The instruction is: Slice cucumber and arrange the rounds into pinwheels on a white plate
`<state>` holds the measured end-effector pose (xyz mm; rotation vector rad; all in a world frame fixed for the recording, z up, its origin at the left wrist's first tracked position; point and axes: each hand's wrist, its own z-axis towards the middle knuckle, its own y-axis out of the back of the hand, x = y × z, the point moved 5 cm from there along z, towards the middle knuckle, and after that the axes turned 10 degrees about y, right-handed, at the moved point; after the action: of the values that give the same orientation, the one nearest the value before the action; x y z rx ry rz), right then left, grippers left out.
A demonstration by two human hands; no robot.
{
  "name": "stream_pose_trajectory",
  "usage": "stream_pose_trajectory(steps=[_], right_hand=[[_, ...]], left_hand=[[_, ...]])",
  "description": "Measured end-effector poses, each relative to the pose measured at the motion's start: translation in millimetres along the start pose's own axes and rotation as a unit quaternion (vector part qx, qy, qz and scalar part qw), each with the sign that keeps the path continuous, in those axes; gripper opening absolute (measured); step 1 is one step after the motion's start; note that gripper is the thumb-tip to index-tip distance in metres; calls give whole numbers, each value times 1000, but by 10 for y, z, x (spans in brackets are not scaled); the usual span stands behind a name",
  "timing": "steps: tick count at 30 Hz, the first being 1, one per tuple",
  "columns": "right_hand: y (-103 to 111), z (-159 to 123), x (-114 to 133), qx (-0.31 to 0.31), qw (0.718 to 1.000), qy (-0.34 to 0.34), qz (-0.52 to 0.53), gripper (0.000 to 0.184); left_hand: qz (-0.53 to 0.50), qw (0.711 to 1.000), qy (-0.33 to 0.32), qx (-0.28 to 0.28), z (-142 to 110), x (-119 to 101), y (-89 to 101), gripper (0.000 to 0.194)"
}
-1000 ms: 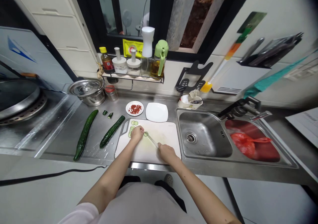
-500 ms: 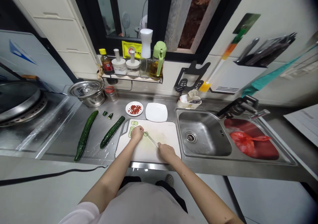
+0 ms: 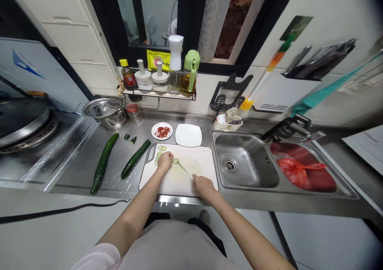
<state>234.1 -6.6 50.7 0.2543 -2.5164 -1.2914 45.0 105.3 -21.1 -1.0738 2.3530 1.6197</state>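
Observation:
My right hand is wrapped round the handle of a knife, its thin blade pointing up and left over the white cutting board. At the blade's tip lies a cucumber slice. Just left of it, my left hand is closed with its fingers drawn together; what they hold, if anything, is hidden. Several pale green cucumber slices lie on the board's upper left, some partly covered by that hand. Beside the board rests a whole cucumber, with a longer cucumber further left.
Small cucumber ends lie on the steel counter. Behind the board stand a dish of chopped red pieces and a white square plate. A sink is at the right, a lidded steel pot at the left.
My right hand has shifted slightly right and toward me, drawing the knife with it. My left hand has stayed nearly still.

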Motion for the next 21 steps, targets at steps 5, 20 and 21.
stream_pose_trajectory(steps=[5, 20, 21], right_hand=[[-11, -66, -25, 4, 1000, -3, 0, 34], [-47, -185, -246, -62, 994, -66, 62, 31], [-43, -177, -285, -72, 991, -85, 68, 31]], left_hand=[[-2, 1000, -5, -2, -1, -2, -2, 12], [7, 998, -57, -1, -175, -74, 41, 19], [13, 998, -68, -10, -205, -83, 34, 21]])
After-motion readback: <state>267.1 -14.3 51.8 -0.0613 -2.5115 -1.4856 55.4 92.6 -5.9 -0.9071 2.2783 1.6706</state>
